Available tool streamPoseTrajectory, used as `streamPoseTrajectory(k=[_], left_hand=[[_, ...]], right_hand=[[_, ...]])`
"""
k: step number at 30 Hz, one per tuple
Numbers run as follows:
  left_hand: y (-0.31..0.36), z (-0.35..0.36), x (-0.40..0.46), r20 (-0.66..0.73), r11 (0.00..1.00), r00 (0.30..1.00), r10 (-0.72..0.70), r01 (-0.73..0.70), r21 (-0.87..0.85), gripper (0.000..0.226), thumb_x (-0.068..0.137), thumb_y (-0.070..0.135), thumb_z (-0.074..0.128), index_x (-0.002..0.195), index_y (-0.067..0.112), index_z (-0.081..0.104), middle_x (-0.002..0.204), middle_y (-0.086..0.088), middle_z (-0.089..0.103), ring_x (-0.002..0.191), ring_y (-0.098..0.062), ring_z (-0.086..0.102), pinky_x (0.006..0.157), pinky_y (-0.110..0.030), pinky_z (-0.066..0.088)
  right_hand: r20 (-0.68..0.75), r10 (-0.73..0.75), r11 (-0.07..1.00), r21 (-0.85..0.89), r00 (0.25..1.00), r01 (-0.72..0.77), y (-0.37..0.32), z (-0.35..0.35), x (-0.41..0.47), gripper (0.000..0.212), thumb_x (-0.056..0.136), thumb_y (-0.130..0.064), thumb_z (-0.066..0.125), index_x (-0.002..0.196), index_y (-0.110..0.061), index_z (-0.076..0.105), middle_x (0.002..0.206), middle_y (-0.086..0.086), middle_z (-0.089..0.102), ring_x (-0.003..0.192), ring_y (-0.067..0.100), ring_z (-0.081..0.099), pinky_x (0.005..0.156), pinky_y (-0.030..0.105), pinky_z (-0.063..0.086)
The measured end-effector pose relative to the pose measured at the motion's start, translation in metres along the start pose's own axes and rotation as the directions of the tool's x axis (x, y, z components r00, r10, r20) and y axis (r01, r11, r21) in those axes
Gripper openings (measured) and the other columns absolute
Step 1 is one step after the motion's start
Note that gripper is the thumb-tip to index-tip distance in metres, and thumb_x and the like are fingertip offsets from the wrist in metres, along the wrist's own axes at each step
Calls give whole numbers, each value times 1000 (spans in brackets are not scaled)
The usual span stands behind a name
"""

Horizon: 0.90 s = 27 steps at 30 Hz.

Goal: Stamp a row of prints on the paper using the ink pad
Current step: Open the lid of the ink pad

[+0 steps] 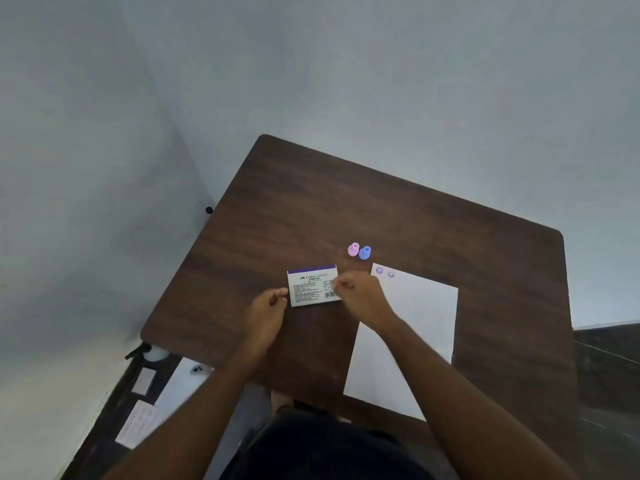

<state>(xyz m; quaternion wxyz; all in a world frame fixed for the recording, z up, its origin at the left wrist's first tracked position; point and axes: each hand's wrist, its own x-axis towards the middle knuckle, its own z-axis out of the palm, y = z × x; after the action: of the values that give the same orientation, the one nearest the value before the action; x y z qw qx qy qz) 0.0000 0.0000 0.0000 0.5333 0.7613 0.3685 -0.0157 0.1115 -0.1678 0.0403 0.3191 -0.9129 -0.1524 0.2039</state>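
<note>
A white ink pad box (pixel 311 285) with a purple top band lies on the brown table (pixel 346 209), lid closed. My left hand (pixel 268 308) pinches its left edge with curled fingers. My right hand (pixel 360 294) grips its right edge, fingers curled. A pink stamp (pixel 353 249) and a blue stamp (pixel 364 252) stand side by side just beyond the box. To the right lies a white paper sheet (pixel 419 317) with two round prints (pixel 385 271) at its top left corner.
The table stands in a corner of grey walls. Below its left edge, on a dark lower surface, lie white sheets (pixel 138 424), a small grey card (pixel 143 381) and a white round object (pixel 156 353).
</note>
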Motion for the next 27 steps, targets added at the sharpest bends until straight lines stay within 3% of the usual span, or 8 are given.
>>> streamPoseTrajectory(k=[3, 7, 13, 16, 19, 23, 27], left_hand=[[-3, 6, -3, 14, 996, 998, -66, 67, -56, 32, 91, 16, 54, 122, 19, 62, 124, -2, 64, 113, -16, 58, 102, -40, 44], [-4, 16, -6, 24, 995, 994, -103, 103, -12, 42, 92, 18, 50, 134, 16, 52, 132, -5, 55, 119, -19, 52, 104, -41, 41], [-8, 23, -9, 34, 993, 996, -81, 78, 90, 45, 88, 14, 57, 133, 19, 51, 104, 3, 52, 90, -11, 58, 90, -37, 50], [-11, 22, -10, 32, 993, 997, -77, 74, 89, 45, 88, 16, 59, 133, 19, 51, 105, 5, 50, 89, -7, 56, 88, -31, 49], [-11, 21, -10, 36, 993, 998, -51, 47, 106, 45, 88, 15, 60, 132, 18, 53, 109, 4, 50, 91, -8, 55, 89, -30, 48], [-12, 19, -11, 82, 988, 997, -4, -8, 154, 46, 88, 18, 60, 133, 20, 51, 113, 6, 48, 107, -15, 51, 97, -36, 46], [-10, 18, -9, 74, 990, 997, -15, 4, 143, 46, 87, 15, 62, 132, 16, 53, 116, 0, 52, 106, -17, 51, 97, -36, 46]], right_hand=[[108, 58, 998, -22, 992, -56, 6, 8, -1, 21, 90, -20, 61, 104, -8, 71, 115, 8, 70, 99, 17, 65, 76, 12, 42], [60, 171, 985, -36, 983, -169, 13, 14, 1, 22, 92, -19, 57, 106, -7, 68, 116, 10, 68, 101, 22, 64, 79, 20, 46], [66, 202, 979, -15, 977, -202, 24, 22, 2, 13, 90, -17, 61, 80, -10, 62, 101, 9, 72, 73, 8, 58, 59, 7, 39], [102, 224, 973, 38, 969, -228, 26, 26, 3, 8, 89, -14, 61, 88, -8, 67, 105, 7, 72, 82, 14, 64, 68, 13, 49], [99, 227, 971, 56, 969, -233, 28, 27, 4, 8, 88, -11, 61, 82, -16, 63, 104, 6, 71, 89, 19, 66, 70, 14, 50], [160, 210, 974, 54, 965, -221, 33, 27, 6, 21, 88, -10, 60, 107, -9, 69, 117, 5, 69, 97, 18, 65, 72, 14, 51], [139, 238, 967, 54, 961, -248, 36, 28, 10, 17, 89, -12, 60, 103, -9, 68, 118, 6, 68, 98, 20, 64, 78, 19, 53]])
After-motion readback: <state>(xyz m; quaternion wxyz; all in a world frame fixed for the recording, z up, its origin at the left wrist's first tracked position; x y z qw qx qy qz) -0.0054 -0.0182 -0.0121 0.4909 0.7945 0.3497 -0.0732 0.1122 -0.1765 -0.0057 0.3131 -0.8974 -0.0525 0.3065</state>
